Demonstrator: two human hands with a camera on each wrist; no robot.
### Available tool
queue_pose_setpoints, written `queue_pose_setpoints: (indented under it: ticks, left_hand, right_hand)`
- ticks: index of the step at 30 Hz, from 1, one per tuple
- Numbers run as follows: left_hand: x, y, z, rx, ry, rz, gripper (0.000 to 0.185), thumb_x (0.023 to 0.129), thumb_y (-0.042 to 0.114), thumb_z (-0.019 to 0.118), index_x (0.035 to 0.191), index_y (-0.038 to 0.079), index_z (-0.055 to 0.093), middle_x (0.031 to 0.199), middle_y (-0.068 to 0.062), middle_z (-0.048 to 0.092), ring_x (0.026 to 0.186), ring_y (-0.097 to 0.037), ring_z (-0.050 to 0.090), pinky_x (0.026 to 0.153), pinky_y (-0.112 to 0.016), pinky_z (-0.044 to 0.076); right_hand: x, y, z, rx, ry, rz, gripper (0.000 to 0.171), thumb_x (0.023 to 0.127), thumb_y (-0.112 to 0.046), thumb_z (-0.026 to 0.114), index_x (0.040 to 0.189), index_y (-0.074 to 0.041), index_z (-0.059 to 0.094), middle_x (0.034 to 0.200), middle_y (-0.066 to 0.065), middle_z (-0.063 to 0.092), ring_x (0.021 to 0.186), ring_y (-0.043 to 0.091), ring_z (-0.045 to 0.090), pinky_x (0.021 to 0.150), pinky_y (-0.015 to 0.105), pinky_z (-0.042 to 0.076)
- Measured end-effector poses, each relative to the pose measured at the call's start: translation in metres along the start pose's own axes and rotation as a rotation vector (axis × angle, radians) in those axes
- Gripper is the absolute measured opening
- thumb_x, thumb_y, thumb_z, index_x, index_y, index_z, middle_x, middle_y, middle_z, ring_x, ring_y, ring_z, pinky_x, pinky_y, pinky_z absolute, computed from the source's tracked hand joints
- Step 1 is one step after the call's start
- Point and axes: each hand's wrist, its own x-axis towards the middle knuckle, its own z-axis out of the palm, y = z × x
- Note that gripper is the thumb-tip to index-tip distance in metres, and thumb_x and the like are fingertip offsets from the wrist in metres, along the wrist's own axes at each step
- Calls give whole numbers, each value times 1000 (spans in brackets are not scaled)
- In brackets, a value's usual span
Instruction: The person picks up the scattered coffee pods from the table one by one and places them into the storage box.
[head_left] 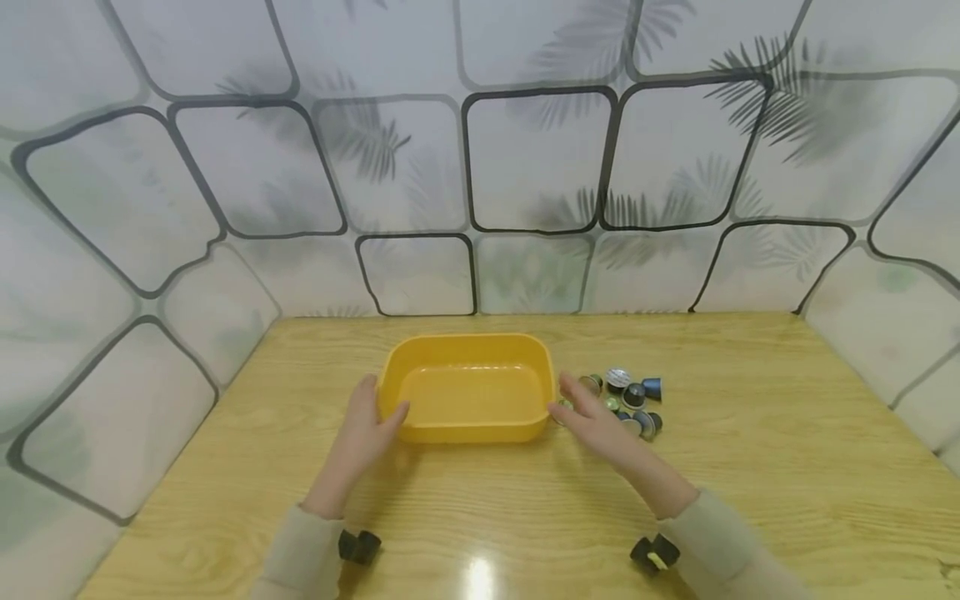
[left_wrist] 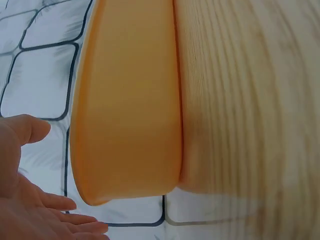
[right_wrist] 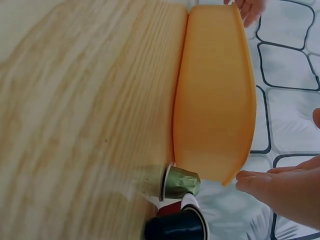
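Plainly unlabelled yellow tub (head_left: 468, 433) between both hands (capsules (head_left: 630, 402) beside).

The head camera is looking forward and down from above the table (head_left: 750, 467), taking in both hands, the whole tub (head_left: 467, 346), the capsules (head_left: 633, 400) and the patterned walls beyond. The left wrist camera is sitting low and very near the tub (left_wrist: 125, 110), facing its outer wall, rolled sideways so the tabletop (left_wrist: 250, 100) is standing upright. The right wrist camera is looking close along the table (right_wrist: 85, 110) at the tub's (right_wrist: 212, 100) other side, likewise rolled. All three are sharing the tub and the wood.
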Motion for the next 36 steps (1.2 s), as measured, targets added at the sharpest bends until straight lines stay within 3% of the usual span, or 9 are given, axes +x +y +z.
queue_pose_setpoints:
  ticks: [7, 22, 30, 33, 36]
  left_hand:
    - [1, -4, -5, -94, -83, -139, 69, 91, 28, 47, 134, -15, 14, 135, -33, 22, 123, -43, 25, 98, -51, 24]
    - [2, -3, -4, -197, -118, -165, 68, 92, 29, 47, 134, -14, 15, 136, -31, 23, 123, -41, 27, 98, -48, 26]
    - [1, -10, -3, -142, -157, -55, 70, 92, 27, 47, 134, -15, 11, 137, -33, 16, 126, -42, 17, 101, -50, 16]
    - [-2, -12, -1, -61, -160, 27, 72, 91, 27, 50, 134, -15, 10, 138, -33, 11, 127, -43, 12, 102, -51, 12]
    - [-5, -11, -1, 70, -138, 163, 71, 88, 25, 53, 133, -16, 15, 139, -33, 10, 126, -44, 12, 101, -53, 14]
  right_hand:
    - [0, 4, 3, 106, -38, -16, 60, 95, -22, 41, 138, 7, 12, 141, 26, 15, 129, 36, 16, 101, 48, 19]
    - [-7, 3, 0, 117, -40, 16, 64, 95, -27, 41, 138, 7, 10, 142, 25, 12, 129, 35, 15, 101, 45, 18]
    - [-8, 5, -4, 85, -19, 78, 66, 94, -31, 40, 137, 9, 9, 141, 27, 12, 129, 36, 14, 102, 46, 16]
    - [-8, 6, -5, 87, -19, 91, 67, 94, -33, 40, 138, 8, 9, 142, 26, 12, 129, 36, 13, 102, 47, 14]
    - [-9, 7, -6, 88, -16, 89, 68, 94, -34, 39, 138, 7, 9, 142, 25, 12, 130, 36, 12, 103, 47, 12]
